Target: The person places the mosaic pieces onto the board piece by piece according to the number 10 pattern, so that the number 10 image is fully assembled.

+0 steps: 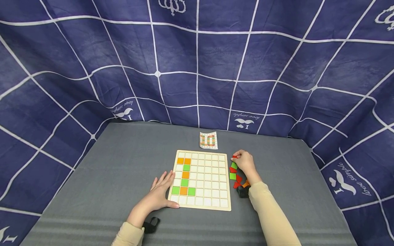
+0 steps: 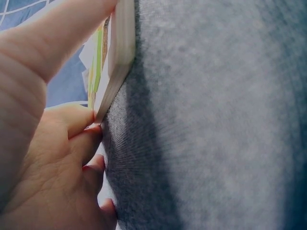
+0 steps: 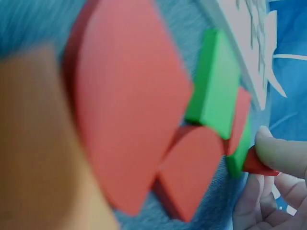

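Note:
A pale wooden grid board [image 1: 212,207] lies on the table, with orange and green square tiles [image 1: 185,175] in several cells on its left side. My left hand [image 1: 158,195] rests against the board's left edge, fingers spread and thumb at the near left corner. In the left wrist view the thumb and fingers touch the board's side [image 2: 125,43]. Right of the board, my right hand [image 1: 245,163] pinches a small red block [image 3: 256,164] between thumb and fingers; its full shape is hidden. Beside it lie loose green blocks [image 3: 213,84] and red blocks [image 3: 132,105].
A printed pattern card [image 1: 208,140] lies beyond the board's far edge. An orange block [image 1: 246,184] sits under the right wrist, near that wrist's black camera [image 1: 243,192]. Grey cloth [image 1: 117,177] covers the table, and a blue curtain [image 1: 215,92] hangs behind.

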Available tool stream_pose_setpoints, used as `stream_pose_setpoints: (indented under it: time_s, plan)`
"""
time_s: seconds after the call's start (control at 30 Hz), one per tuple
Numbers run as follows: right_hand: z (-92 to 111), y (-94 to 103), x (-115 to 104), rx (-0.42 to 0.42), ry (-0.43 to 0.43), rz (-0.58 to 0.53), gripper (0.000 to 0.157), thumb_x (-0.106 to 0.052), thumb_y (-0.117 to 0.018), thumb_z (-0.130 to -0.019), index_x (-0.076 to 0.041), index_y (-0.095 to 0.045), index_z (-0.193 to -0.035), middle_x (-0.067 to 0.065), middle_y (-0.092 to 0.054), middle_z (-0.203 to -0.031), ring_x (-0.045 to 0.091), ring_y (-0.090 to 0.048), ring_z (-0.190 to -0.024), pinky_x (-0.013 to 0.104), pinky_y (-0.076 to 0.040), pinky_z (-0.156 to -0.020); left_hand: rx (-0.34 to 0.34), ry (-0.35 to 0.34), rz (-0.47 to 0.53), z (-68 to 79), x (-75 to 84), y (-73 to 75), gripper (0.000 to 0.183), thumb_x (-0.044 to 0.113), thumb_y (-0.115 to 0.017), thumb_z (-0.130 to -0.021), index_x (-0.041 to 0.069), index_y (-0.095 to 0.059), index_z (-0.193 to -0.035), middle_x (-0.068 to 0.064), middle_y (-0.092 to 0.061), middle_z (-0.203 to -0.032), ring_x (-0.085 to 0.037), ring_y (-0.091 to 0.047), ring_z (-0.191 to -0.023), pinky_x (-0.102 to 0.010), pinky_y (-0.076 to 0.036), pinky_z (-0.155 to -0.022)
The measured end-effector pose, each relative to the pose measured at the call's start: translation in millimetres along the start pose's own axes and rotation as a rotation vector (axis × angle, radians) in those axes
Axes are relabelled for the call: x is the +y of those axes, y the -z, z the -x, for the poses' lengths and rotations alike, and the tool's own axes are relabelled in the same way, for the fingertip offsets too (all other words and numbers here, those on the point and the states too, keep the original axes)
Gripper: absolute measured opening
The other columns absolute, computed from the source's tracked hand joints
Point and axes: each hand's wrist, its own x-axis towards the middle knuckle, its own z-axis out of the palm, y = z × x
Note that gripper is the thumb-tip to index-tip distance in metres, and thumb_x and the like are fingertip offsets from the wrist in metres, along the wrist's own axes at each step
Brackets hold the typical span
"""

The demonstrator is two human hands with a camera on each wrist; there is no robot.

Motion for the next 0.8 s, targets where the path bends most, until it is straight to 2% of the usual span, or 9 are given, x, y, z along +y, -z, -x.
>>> stream_pose_setpoints:
  time_s: [0.2,0.3,0.4,0.57,0.8]
  plan:
    - [6,-1.1,-15,-0.017,0.028,-0.153,0.012,-0.013,-0.067,-0.092,-0.004,-0.061,-0.098,0.012,-0.064,-0.088,0.025,-0.061,-0.077,0.031,-0.047,-0.066,-0.005,-0.001,0.001,-0.1,-1.6,0.0,0.125,0.035,-0.095,-0.056,0.002,-0.026,-0.155,-0.015,-0.020,-0.164,-0.040,-0.010,-0.152,-0.062,-0.001,-0.120]
    - [11,-6.5,-30,-0.033,0.067,-0.243,0.009,-0.011,-0.069,-0.090,-0.005,-0.064,-0.095,0.007,-0.065,-0.082,0.020,-0.064,-0.073,0.026,-0.047,-0.061,-0.007,-0.006,0.005,-0.5,-2.0,-0.1,0.125,0.035,-0.095,-0.056,0.002,-0.026,-0.155,-0.015,-0.020,-0.164,-0.040,-0.009,-0.152,-0.062,-0.001,-0.120]
    - [16,-15.7,-42,-0.069,0.082,-0.287,0.009,-0.012,-0.072,-0.088,-0.007,-0.068,-0.094,0.005,-0.069,-0.081,0.018,-0.066,-0.072,0.024,-0.049,-0.060,-0.010,-0.009,0.012,-0.7,-1.8,-0.1,0.124,0.035,-0.094,-0.057,0.002,-0.025,-0.155,-0.015,-0.019,-0.164,-0.041,-0.008,-0.152,-0.062,-0.001,-0.120]
    - [21,-31.9,-57,-0.123,0.085,-0.268,0.011,-0.017,-0.077,-0.085,-0.011,-0.072,-0.092,0.004,-0.073,-0.083,0.017,-0.064,-0.073,0.024,-0.047,-0.063,-0.011,-0.009,0.014,-1.0,-1.8,-0.7,0.124,0.035,-0.094,-0.057,0.002,-0.025,-0.155,-0.015,-0.019,-0.164,-0.040,-0.008,-0.152,-0.063,-0.001,-0.120]
    - [24,-47.8,-68,-0.156,0.158,-0.270,0.007,-0.014,-0.076,-0.085,-0.009,-0.075,-0.090,0.005,-0.075,-0.083,0.011,-0.064,-0.069,0.024,-0.049,-0.064,-0.005,-0.006,0.010,-0.7,-1.8,-0.5,0.124,0.035,-0.095,-0.057,0.002,-0.026,-0.155,-0.015,-0.020,-0.164,-0.040,-0.008,-0.152,-0.062,-0.001,-0.120]
